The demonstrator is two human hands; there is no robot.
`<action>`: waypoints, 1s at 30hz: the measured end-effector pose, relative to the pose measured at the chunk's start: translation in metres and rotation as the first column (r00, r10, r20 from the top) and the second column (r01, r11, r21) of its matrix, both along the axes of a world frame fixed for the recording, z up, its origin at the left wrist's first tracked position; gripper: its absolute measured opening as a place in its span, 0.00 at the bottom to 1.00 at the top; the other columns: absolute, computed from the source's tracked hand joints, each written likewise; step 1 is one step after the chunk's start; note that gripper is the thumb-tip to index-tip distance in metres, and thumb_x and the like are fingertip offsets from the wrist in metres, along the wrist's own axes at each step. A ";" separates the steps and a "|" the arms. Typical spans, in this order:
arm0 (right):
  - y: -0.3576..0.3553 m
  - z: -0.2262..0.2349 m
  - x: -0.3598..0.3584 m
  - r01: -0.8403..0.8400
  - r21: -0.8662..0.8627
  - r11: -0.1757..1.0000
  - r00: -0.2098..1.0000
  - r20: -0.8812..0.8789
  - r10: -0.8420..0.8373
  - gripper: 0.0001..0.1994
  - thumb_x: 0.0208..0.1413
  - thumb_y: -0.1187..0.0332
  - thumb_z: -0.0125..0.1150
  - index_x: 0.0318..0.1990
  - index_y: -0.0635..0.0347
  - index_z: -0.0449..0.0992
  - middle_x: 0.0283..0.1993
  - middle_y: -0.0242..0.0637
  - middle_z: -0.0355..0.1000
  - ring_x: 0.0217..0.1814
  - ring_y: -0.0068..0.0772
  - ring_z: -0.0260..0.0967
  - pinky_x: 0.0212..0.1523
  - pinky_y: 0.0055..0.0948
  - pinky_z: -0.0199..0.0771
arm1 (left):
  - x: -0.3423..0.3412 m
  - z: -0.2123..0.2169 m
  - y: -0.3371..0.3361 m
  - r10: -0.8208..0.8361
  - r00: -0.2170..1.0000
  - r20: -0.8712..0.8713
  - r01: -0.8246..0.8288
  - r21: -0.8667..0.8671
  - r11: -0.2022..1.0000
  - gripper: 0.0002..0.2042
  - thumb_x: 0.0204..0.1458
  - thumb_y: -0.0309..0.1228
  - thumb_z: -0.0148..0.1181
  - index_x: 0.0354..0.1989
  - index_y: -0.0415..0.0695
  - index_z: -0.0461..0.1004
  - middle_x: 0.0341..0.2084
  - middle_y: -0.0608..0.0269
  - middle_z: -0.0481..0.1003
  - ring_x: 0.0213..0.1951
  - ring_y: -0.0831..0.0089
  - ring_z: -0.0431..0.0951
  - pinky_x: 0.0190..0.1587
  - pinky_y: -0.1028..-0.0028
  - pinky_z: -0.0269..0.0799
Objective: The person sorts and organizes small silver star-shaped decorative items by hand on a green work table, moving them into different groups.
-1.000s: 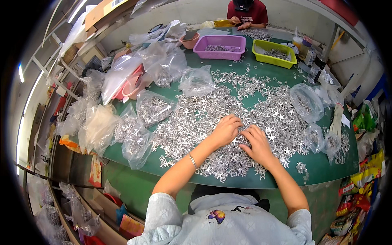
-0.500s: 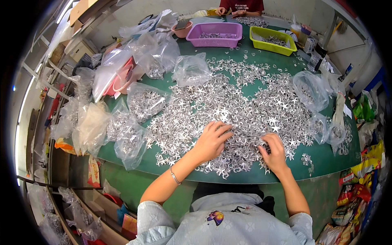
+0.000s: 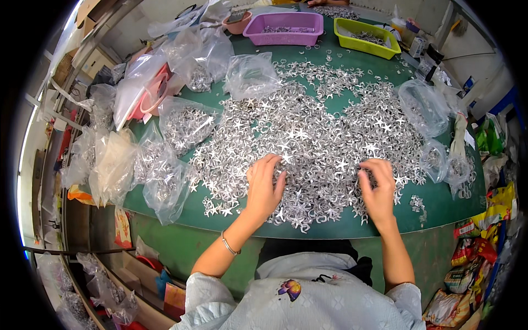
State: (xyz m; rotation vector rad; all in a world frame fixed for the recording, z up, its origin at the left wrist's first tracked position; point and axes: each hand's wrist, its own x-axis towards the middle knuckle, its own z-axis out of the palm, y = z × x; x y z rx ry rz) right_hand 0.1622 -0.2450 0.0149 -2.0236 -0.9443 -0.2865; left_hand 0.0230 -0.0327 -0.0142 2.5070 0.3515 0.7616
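A wide heap of small silver metal pieces [image 3: 313, 148], many star-shaped and others curved like rings, spreads over the green table [image 3: 220, 99]. My left hand [image 3: 265, 187] rests at the heap's near left part, thumb apart from the curved fingers, holding nothing that I can see. On the right, my right hand [image 3: 378, 187] touches the pieces with fingers bent and thumb spread away from them. Its fingertips are partly lost among the pieces. Between both hands lies a dense stretch of the heap.
Clear plastic bags [image 3: 190, 126] of silver pieces crowd the left side; more bags [image 3: 423, 107] lie right. A purple basin [image 3: 283, 38] and a yellow-green basin [image 3: 366, 47] stand at the back, holding pieces. Beyond them is another person's hand [image 3: 319, 3]. Colourful packages [image 3: 473, 247] line the right.
My hands have moved apart: the left went left, the right slightly right. The left fingers have spread from the thumb. The whole view has shifted a little, and the person opposite is mostly out of frame.
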 end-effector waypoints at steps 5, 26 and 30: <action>0.031 0.005 -0.018 -0.288 -0.240 0.927 0.950 0.050 0.308 0.15 0.42 0.70 0.60 0.41 0.58 0.71 0.45 0.37 0.65 0.53 0.41 0.58 0.55 0.42 0.51 | 0.011 0.018 -0.024 -0.242 0.968 -0.060 0.241 -0.019 0.970 0.19 0.43 0.23 0.56 0.48 0.42 0.65 0.48 0.55 0.64 0.52 0.59 0.62 0.54 0.61 0.52; -0.002 0.001 -0.005 0.011 -0.089 0.996 0.994 0.109 -0.001 0.06 0.39 0.79 0.57 0.28 0.62 0.71 0.38 0.38 0.67 0.43 0.41 0.63 0.45 0.35 0.58 | -0.040 -0.009 -0.005 0.078 0.990 -0.117 -0.078 0.005 0.997 0.14 0.38 0.15 0.49 0.35 0.43 0.71 0.44 0.57 0.65 0.55 0.56 0.60 0.58 0.43 0.39; 0.003 0.007 -0.022 -0.050 -0.272 0.961 0.985 0.145 0.093 0.09 0.36 0.75 0.62 0.28 0.60 0.72 0.36 0.36 0.64 0.42 0.39 0.60 0.45 0.37 0.53 | -0.039 0.001 -0.026 0.034 0.998 -0.058 -0.040 -0.102 0.994 0.13 0.39 0.14 0.50 0.34 0.41 0.71 0.43 0.54 0.66 0.53 0.53 0.62 0.57 0.48 0.45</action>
